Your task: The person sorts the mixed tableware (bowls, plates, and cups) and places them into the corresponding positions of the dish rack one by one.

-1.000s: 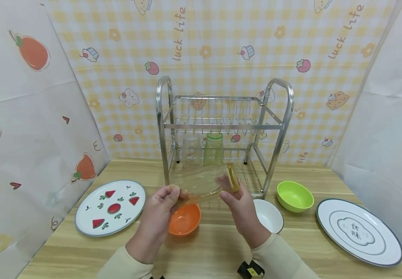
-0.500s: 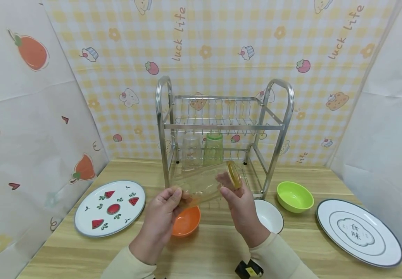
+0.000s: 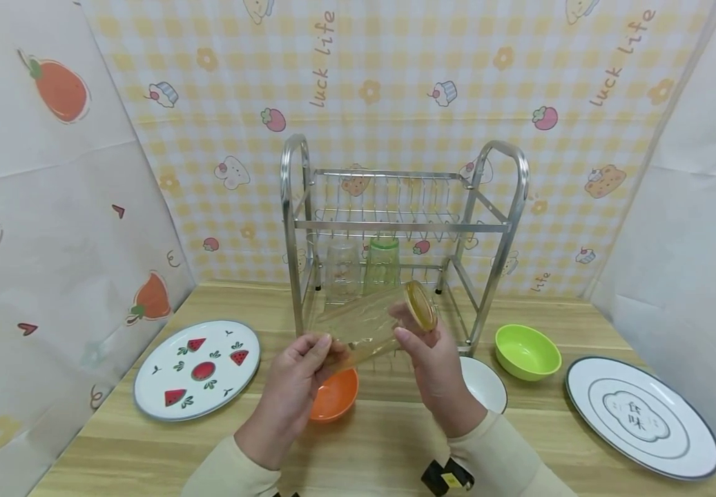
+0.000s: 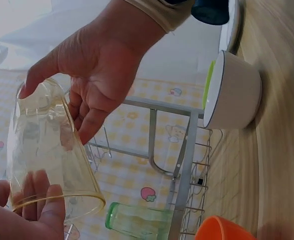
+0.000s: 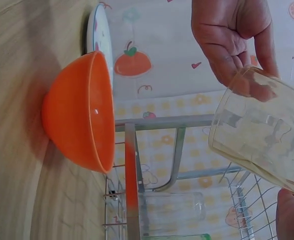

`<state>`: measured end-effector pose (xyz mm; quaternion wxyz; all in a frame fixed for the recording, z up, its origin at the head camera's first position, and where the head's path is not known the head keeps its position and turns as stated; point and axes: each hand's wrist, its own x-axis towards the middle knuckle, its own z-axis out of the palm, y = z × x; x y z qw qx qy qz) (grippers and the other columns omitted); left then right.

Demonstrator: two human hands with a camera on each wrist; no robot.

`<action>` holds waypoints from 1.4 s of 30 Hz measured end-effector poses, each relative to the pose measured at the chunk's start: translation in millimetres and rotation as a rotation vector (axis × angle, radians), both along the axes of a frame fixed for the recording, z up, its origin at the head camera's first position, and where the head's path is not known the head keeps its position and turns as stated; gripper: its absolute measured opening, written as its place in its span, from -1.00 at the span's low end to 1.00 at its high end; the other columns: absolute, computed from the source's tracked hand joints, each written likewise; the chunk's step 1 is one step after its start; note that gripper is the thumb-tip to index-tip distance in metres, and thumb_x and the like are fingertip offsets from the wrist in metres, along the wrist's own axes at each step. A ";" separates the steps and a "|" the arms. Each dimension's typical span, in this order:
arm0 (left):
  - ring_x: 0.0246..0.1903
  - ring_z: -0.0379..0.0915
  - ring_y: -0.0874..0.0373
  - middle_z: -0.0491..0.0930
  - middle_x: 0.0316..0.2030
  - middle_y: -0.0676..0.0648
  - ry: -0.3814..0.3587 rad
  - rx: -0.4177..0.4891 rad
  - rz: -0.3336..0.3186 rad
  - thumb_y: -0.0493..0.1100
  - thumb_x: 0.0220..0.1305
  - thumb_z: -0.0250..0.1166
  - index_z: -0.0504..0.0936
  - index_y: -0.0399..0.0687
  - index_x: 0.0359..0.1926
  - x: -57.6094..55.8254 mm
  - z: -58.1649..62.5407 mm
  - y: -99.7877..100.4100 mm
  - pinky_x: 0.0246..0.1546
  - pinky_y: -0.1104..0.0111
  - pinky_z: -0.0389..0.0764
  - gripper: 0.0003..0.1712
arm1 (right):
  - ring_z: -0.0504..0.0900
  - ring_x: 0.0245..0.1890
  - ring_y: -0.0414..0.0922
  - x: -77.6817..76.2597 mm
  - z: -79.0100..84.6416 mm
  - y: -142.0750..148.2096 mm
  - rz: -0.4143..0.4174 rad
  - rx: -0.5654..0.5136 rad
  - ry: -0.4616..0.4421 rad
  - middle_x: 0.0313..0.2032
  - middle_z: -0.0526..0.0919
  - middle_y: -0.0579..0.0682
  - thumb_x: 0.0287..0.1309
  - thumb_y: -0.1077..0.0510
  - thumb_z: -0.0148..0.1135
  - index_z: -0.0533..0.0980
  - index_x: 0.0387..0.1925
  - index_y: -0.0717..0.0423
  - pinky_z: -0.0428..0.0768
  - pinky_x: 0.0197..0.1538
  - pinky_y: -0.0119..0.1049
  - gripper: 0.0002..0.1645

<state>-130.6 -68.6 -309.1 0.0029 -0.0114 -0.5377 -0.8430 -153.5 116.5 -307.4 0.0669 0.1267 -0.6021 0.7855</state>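
A see-through amber drinking glass (image 3: 364, 324) is held tilted on its side above the table, in front of the rack. My left hand (image 3: 295, 369) pinches it at the open rim, thumb on the near side; the right wrist view shows that hand's fingers (image 5: 259, 90) at the rim. At the thick base, my right hand (image 3: 438, 369) grips the other end, which sits higher. In the left wrist view the glass (image 4: 49, 150) looks empty. Behind it, a clear glass (image 3: 342, 266) and a green glass (image 3: 382, 266) stand on the rack's lower tier.
The two-tier metal dish rack (image 3: 398, 226) stands at the back. An orange bowl (image 3: 335, 395) and a white bowl (image 3: 488, 390) sit below the hands. A watermelon plate (image 3: 230, 369) lies left; a green bowl (image 3: 527, 353) and a white plate (image 3: 594, 383) lie right.
The amber glass has tilted further, its base end rising and turning more toward the viewer. Both hands have moved slightly right with it, keeping their grip.
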 end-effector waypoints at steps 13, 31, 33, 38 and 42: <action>-0.15 0.61 0.14 0.66 -0.24 -0.06 -0.001 -0.218 0.002 -0.16 0.41 0.15 0.54 -0.34 -0.08 -2.8 -1.4 -3.5 0.02 0.31 0.57 -0.72 | 0.42 0.23 -0.19 2.6 9.2 6.9 -0.007 0.094 -0.056 0.10 0.52 -0.05 0.19 0.26 0.17 0.25 0.26 0.13 0.43 0.17 -0.28 -0.40; -0.01 0.49 0.03 0.62 -0.04 -0.14 -0.042 -0.619 0.222 -0.10 0.28 0.29 0.57 -0.20 0.09 -17.9 7.1 -24.5 0.07 0.18 0.50 -0.59 | 0.48 0.16 -0.29 -7.2 21.1 33.5 -0.016 0.249 0.013 0.20 0.44 0.27 0.16 0.39 0.20 0.19 0.29 0.33 0.48 0.11 -0.49 -0.33; 0.01 0.46 0.02 0.60 0.00 -0.15 -0.038 -0.648 0.226 -0.09 0.28 0.29 0.57 -0.18 0.10 -21.1 9.2 -28.8 0.07 0.18 0.48 -0.58 | 0.43 0.22 -0.20 -10.5 22.3 37.5 -0.022 0.292 0.012 0.22 0.42 0.23 0.17 0.36 0.22 0.19 0.29 0.31 0.47 0.11 -0.50 -0.32; 0.08 0.45 -0.02 0.57 0.07 -0.19 -0.021 -0.714 0.256 -0.07 0.30 0.27 0.51 -0.20 0.14 -30.9 15.1 -42.3 0.12 0.14 0.46 -0.54 | 0.29 0.33 0.00 -16.8 27.8 48.9 -0.050 0.435 0.003 0.26 0.33 0.16 0.19 0.23 0.27 0.16 0.31 0.26 0.41 0.09 -0.59 -0.27; 0.13 0.43 -0.07 0.53 0.10 -0.25 0.000 -0.730 0.299 -0.11 0.29 0.29 0.46 -0.26 0.17 -38.9 19.1 -51.2 0.17 0.13 0.45 -0.50 | 0.38 0.21 -0.04 -20.9 32.0 57.1 -0.076 0.518 0.017 0.22 0.37 0.16 0.19 0.18 0.30 0.17 0.30 0.27 0.44 0.00 -0.58 -0.25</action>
